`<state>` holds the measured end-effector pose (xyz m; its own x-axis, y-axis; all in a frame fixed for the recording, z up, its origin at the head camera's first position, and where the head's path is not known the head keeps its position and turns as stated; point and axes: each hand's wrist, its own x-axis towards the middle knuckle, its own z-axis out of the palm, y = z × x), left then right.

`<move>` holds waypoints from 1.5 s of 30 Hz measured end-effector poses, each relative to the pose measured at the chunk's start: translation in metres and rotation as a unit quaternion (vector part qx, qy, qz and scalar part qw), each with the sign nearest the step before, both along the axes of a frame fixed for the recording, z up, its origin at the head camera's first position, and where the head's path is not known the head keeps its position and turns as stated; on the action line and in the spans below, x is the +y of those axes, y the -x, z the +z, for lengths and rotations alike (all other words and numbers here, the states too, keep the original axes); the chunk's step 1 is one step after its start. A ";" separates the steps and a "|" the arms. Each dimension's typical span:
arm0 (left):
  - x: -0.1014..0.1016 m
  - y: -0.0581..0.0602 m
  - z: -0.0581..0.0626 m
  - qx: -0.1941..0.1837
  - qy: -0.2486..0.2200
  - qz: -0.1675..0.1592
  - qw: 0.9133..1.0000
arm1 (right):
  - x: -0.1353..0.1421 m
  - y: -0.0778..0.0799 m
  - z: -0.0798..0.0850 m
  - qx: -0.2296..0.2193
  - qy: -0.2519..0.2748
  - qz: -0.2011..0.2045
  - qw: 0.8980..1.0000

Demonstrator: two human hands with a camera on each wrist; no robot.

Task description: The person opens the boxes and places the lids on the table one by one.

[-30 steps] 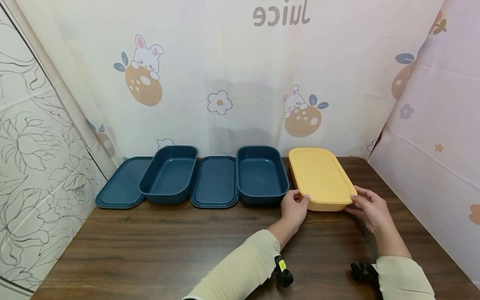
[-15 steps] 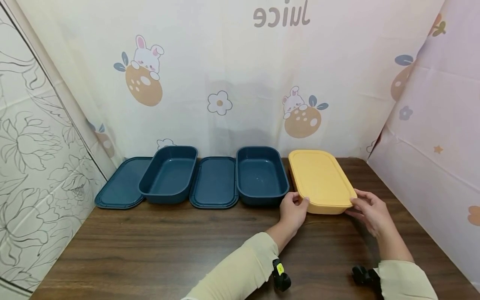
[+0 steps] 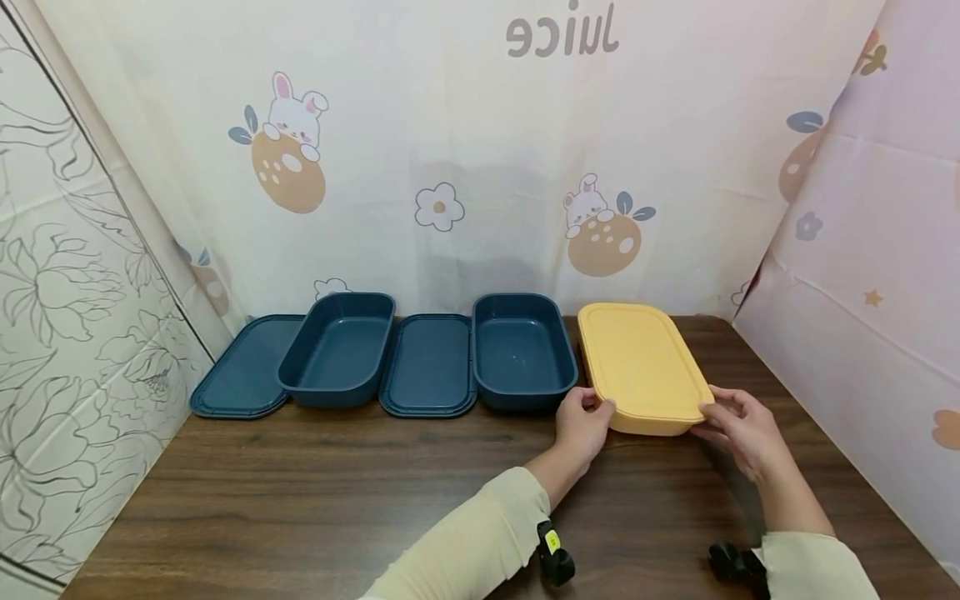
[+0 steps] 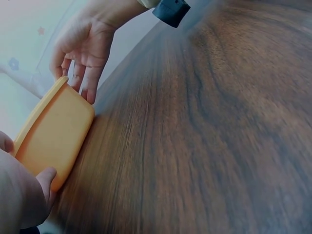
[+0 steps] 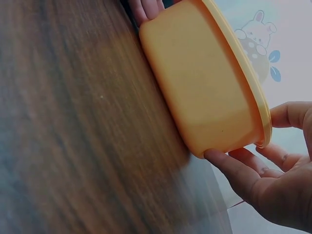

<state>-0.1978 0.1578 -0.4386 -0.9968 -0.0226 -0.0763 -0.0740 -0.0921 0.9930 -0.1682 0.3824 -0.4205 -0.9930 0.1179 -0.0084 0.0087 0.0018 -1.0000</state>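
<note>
A yellow food container [image 3: 645,358] with its matching lid on sits at the right end of a row on the wooden table. My left hand [image 3: 583,427] grips its near left corner, thumb at the front edge and fingers along the side. At the near right corner, my right hand [image 3: 742,429] holds it with the thumb by the lid's rim. The right wrist view shows the container's plain front wall [image 5: 200,78] low against the tabletop, with right-hand fingers [image 5: 239,175] around the corner. Its inside is hidden under the lid.
Left of the yellow container stand a dark blue open container [image 3: 522,346], a blue lid [image 3: 429,367], another blue container [image 3: 337,350] and a second blue lid [image 3: 247,367]. Behind them hangs a printed curtain [image 3: 487,125]. Brown tabletop [image 3: 315,500] extends in front.
The yellow container has slid slightly toward me, with both hands keeping their grip and moving back along with it. The blue containers and lids have stayed in place.
</note>
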 end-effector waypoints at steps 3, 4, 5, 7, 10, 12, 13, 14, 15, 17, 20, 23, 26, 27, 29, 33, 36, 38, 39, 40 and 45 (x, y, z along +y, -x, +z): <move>-0.001 -0.001 0.000 -0.001 -0.008 -0.005 1.000 | 0.000 -0.002 -0.001 0.001 -0.017 0.001 1.000; -0.002 -0.001 0.000 -0.002 -0.010 -0.007 1.000 | 0.000 -0.002 -0.001 0.000 -0.024 0.002 1.000; -0.003 -0.001 0.000 -0.002 -0.012 -0.008 1.000 | 0.000 -0.002 -0.001 -0.001 -0.027 0.003 1.000; -0.004 -0.001 0.000 -0.003 -0.014 -0.011 1.000 | 0.000 -0.003 -0.002 0.000 -0.035 0.008 0.999; -0.006 -0.001 -0.001 -0.009 -0.015 -0.015 1.000 | 0.001 -0.003 -0.002 0.007 -0.044 0.017 0.999; -0.007 -0.002 0.000 -0.017 -0.017 -0.017 1.000 | 0.001 -0.004 -0.002 0.015 -0.044 0.027 0.999; -0.007 -0.002 0.001 -0.021 -0.020 -0.018 0.999 | 0.002 -0.005 -0.002 0.018 -0.047 0.031 0.998; -0.008 -0.002 0.001 -0.026 -0.022 -0.020 0.999 | 0.003 -0.006 -0.002 0.021 -0.048 0.035 0.998; -0.009 -0.003 0.002 -0.031 -0.026 -0.022 0.999 | 0.003 -0.006 -0.002 0.023 -0.052 0.039 0.998; -0.010 -0.004 0.003 -0.039 -0.036 -0.026 0.998 | 0.005 -0.008 -0.002 0.025 -0.054 0.047 0.997; -0.013 -0.005 0.005 -0.049 -0.044 -0.031 0.997 | 0.005 -0.009 -0.002 0.025 -0.054 0.055 0.997; -0.014 -0.006 0.005 -0.055 -0.044 -0.030 0.997 | 0.006 -0.010 -0.001 0.025 -0.046 0.062 0.997; -0.015 -0.007 0.005 -0.056 -0.045 -0.028 0.997 | 0.006 -0.012 -0.001 0.028 -0.041 0.067 0.997; -0.015 -0.008 0.005 -0.056 -0.045 -0.028 0.997 | 0.005 -0.012 -0.001 0.030 -0.038 0.068 0.997; -0.015 -0.008 0.005 -0.054 -0.048 -0.027 0.997 | 0.005 -0.013 -0.001 0.033 -0.035 0.071 0.996; -0.017 -0.009 0.005 -0.056 -0.054 -0.025 0.997 | 0.005 -0.014 -0.001 0.030 -0.033 0.072 0.996; -0.018 -0.009 0.005 -0.060 -0.061 -0.026 0.996 | 0.005 -0.014 -0.001 0.024 -0.035 0.074 0.996; -0.019 -0.010 0.006 -0.063 -0.066 -0.027 0.995 | 0.005 -0.014 -0.001 0.022 -0.034 0.075 0.996; -0.019 -0.010 0.006 -0.065 -0.066 -0.028 0.995 | 0.006 -0.015 -0.001 0.022 -0.033 0.077 0.996; -0.019 -0.010 0.006 -0.067 -0.067 -0.029 0.995 | 0.006 -0.015 -0.002 0.023 -0.032 0.078 0.996; -0.022 -0.013 0.006 -0.078 -0.072 -0.031 0.994 | 0.006 -0.017 -0.002 0.018 -0.036 0.084 0.996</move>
